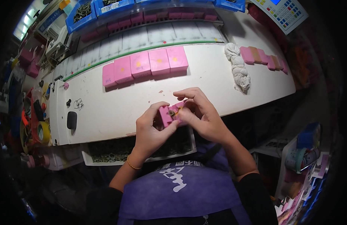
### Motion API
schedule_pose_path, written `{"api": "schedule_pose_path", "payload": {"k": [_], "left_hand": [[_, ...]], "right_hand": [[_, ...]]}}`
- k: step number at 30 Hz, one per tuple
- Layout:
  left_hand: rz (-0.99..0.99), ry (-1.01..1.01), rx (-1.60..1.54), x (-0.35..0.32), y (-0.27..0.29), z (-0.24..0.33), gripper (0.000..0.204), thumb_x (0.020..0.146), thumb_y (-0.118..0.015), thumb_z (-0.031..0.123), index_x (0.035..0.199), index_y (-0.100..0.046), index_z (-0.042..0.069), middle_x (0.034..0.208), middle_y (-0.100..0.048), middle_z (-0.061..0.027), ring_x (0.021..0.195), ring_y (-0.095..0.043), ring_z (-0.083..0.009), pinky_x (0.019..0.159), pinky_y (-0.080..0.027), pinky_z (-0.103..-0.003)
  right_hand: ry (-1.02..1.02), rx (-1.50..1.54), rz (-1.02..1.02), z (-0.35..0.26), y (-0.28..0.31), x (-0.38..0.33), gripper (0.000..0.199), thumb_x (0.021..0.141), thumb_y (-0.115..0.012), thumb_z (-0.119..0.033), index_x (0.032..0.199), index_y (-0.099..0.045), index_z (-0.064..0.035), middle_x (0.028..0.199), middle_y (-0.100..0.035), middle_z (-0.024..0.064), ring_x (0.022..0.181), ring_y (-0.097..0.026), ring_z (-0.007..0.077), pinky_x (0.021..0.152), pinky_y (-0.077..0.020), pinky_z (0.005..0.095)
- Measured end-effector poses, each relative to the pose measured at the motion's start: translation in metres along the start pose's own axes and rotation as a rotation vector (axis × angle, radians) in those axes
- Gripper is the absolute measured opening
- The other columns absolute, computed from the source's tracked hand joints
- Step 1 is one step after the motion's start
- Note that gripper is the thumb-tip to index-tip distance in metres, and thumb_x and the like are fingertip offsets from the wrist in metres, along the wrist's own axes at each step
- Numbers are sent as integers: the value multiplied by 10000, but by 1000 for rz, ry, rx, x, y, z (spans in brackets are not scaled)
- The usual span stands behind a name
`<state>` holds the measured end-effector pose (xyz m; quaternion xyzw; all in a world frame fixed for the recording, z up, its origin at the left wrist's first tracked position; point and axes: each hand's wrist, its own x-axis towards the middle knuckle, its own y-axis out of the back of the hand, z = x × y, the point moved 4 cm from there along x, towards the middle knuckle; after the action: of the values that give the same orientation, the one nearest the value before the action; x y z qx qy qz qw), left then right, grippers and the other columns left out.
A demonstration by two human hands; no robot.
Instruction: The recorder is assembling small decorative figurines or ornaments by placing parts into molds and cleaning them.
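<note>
Between my hands, just over the front edge of the table, is a pink rubber mold [166, 116], parted so that its inside shows. My left hand [150, 125] grips it from the left, thumb along its near side. A small dark greenish piece [171, 112] sits in the opening. My right hand [204, 119] is closed around the right part of the mold, thumb pressed near that piece; its index finger reaches out above. The fingers hide much of the mold. Beyond my hands, several pink blocks [140, 63] stand in a slanting row.
A white twisted cloth [239, 67] and more pink blocks [247, 55] lie at the right. Blue bins [80, 17] with dark green pieces line the back. Below the table edge, a white drawer [87, 159] holds many green pieces. A black oval object [71, 120] lies at left.
</note>
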<state>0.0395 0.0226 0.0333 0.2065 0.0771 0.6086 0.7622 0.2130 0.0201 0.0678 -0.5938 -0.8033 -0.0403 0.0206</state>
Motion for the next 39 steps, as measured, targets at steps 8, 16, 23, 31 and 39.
{"api": "schedule_pose_path", "payload": {"k": [8, 16, 23, 31, 39], "left_hand": [[-120, 246, -449, -1, 7, -9, 420, 851, -691, 5, 1241, -534, -11, 953, -669, -94, 785, -670, -120, 666, -544, -245], [-235, 330, -749, -4, 11, -24, 446, 856, -641, -27, 1263, -459, -8, 998, -638, -125, 757, -681, -147, 619, -548, -238], [-159, 364, -604, -4, 8, -18, 409, 851, -659, -3, 1241, -536, 13, 925, -652, -76, 760, -665, -124, 650, -538, -239], [40, -27, 80, 20, 14, 19, 363, 772, -665, 29, 1134, -640, 16, 963, -696, -141, 813, -700, -228, 786, -555, -315], [84, -37, 81, 28, 14, 15, 358, 792, -695, 38, 1140, -614, 18, 1053, -614, -132, 770, -693, -227, 676, -572, -324]], "right_hand": [[76, -511, -179, 1, -1, 2, 737, 746, -852, -177, 1350, -495, 48, 1308, -436, 210, 1120, -582, 354, 967, -494, 407], [160, -709, -170, 14, 0, 11, 458, 762, -818, -180, 1155, -638, -28, 1142, -568, 106, 1017, -618, 301, 843, -526, 390], [-170, 387, -50, 2, 15, 6, 540, 751, -833, -32, 1227, -579, -34, 1220, -553, 60, 870, -613, 108, 774, -522, 248], [80, -792, 431, 39, 66, 47, 549, 753, -862, -329, 1114, -608, -3, 1124, -603, 136, 1135, -559, 258, 918, -473, 398], [523, -727, 162, 13, 6, 11, 637, 875, -745, -280, 1364, -525, 65, 1355, -566, 205, 1285, -517, 395, 1100, -405, 468]]}}
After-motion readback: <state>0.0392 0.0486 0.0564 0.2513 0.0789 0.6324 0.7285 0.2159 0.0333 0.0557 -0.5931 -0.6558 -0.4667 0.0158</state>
